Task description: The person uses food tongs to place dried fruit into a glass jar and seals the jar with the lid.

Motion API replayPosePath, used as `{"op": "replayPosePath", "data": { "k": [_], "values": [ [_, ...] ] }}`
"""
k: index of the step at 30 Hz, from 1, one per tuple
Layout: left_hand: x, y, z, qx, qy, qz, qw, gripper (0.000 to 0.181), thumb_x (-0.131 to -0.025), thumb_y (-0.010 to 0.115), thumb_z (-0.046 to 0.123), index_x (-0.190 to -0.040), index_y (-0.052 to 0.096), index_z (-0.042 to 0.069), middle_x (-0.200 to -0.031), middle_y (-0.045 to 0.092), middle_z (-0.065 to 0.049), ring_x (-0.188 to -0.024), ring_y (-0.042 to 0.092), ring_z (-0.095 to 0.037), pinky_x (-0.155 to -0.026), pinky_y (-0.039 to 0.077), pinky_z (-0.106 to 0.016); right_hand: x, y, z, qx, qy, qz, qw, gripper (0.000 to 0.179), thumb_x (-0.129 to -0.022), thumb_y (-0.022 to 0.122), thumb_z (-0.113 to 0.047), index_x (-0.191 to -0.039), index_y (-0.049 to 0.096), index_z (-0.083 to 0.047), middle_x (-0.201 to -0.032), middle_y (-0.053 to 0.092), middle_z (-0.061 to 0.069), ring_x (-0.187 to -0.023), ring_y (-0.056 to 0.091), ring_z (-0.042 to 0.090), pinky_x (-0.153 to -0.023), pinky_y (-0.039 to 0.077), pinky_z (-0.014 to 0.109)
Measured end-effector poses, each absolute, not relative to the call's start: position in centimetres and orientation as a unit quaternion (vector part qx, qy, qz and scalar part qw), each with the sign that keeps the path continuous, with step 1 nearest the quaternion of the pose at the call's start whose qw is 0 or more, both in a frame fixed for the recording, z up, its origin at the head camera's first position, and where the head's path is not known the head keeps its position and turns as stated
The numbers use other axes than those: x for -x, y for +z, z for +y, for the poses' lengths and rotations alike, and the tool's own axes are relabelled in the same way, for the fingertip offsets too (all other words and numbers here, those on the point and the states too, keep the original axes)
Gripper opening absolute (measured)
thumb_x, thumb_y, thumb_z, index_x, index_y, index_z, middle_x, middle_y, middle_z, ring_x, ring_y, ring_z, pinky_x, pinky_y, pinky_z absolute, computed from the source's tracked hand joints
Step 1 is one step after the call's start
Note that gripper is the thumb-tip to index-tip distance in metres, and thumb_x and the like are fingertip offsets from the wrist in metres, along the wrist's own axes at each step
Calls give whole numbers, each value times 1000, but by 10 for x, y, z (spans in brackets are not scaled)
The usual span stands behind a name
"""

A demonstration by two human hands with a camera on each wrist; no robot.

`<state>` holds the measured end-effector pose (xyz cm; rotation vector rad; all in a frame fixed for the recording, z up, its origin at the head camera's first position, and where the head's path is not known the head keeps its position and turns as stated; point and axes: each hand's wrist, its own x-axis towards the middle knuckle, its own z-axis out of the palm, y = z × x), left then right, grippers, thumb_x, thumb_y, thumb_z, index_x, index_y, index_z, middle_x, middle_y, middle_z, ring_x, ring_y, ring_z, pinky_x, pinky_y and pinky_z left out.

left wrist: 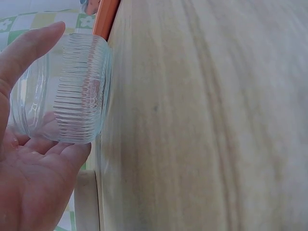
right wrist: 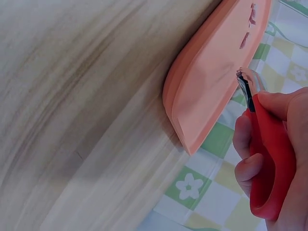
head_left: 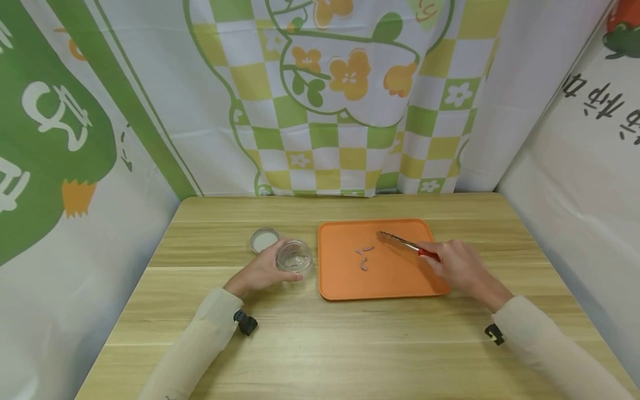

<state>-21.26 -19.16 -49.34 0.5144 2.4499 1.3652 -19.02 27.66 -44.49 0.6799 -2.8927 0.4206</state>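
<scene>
A clear glass jar [head_left: 295,256] with ribbed walls stands just left of the orange tray [head_left: 345,290]. My left hand [head_left: 265,268] grips it, thumb on the near side and fingers round the far side; the ribbing of the jar [left wrist: 79,91] shows up close in the left wrist view. In my right hand [head_left: 460,266] are metal tongs [head_left: 400,240] with red handles [right wrist: 274,163], their tips over the tray's upper middle. Three small pinkish, slightly curved pieces [head_left: 364,264] lie on the tray, left of the tong tips.
Behind the left hand lies a round lid [head_left: 264,240] with a pale centre. The wooden table [head_left: 320,350] meets a checked curtain [head_left: 325,139] at its back edge, and printed cloth hangs on both sides.
</scene>
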Motion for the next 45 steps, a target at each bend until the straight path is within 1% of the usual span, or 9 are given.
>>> {"op": "replayPosePath", "data": {
  "k": [6,11,18,22,25,30,33,42,45],
  "values": [
    [213,-492,-192,-181,471,851,144,83,-82,93,31,-151,49,19,-150,58,-7,-143,52,-32,-123,37,-57,191,-438,279,-224,145,-962,62,30,-99,75,-18,-128,77,-11,-59,53,-6,-46,37,6,-43,31,22],
    [212,-490,-192,-180,470,852,147,85,-82,93,33,-153,48,19,-152,57,-7,-143,52,-32,-123,37,-57,192,-431,277,-240,151,-956,70,29,-98,76,-17,-126,78,-8,-62,57,-6,-48,39,4,-43,33,20],
    [211,-490,-192,-181,471,850,148,85,-81,93,34,-152,48,20,-151,57,-7,-143,52,-32,-123,37,-57,192,-417,273,-250,147,-954,71,30,-99,75,-19,-127,78,-8,-61,59,-5,-45,39,3,-42,32,19],
    [211,-489,-192,-182,473,849,149,85,-81,93,33,-152,48,20,-151,57,-8,-143,52,-32,-123,37,-57,193,-409,269,-262,146,-950,87,30,-97,77,-18,-126,78,-9,-66,68,-1,-45,39,4,-42,33,20],
    [211,-489,-192,-182,476,847,150,85,-82,92,32,-153,47,20,-152,57,-7,-143,52,-32,-124,37,-57,194,-404,267,-268,144,-948,98,30,-97,78,-17,-125,79,-10,-68,70,1,-44,37,3,-42,32,20],
    [211,-490,-192,-181,475,848,149,84,-82,93,31,-152,48,20,-151,57,-7,-143,52,-32,-123,37,-57,192,-396,259,-274,144,-947,89,30,-99,76,-19,-128,78,-12,-60,62,-5,-41,33,1,-41,28,19],
    [211,-490,-192,-180,472,850,150,83,-82,93,32,-151,49,20,-151,57,-6,-144,52,-32,-123,37,-57,192,-394,253,-285,138,-944,90,30,-99,76,-21,-127,78,-12,-58,60,-7,-41,31,0,-41,26,19],
    [212,-491,-192,-183,475,847,150,83,-82,93,31,-151,48,19,-152,57,-7,-144,51,-32,-124,37,-57,194,-391,237,-298,145,-939,86,30,-100,75,-22,-128,78,-13,-52,51,-10,-38,27,-3,-40,24,16],
    [212,-490,-192,-184,475,847,153,83,-82,93,31,-152,48,20,-152,57,-7,-144,51,-32,-124,37,-58,194,-389,232,-301,150,-938,80,30,-100,75,-21,-128,78,-11,-54,55,-9,-38,29,-3,-40,26,16]
  ]
}}
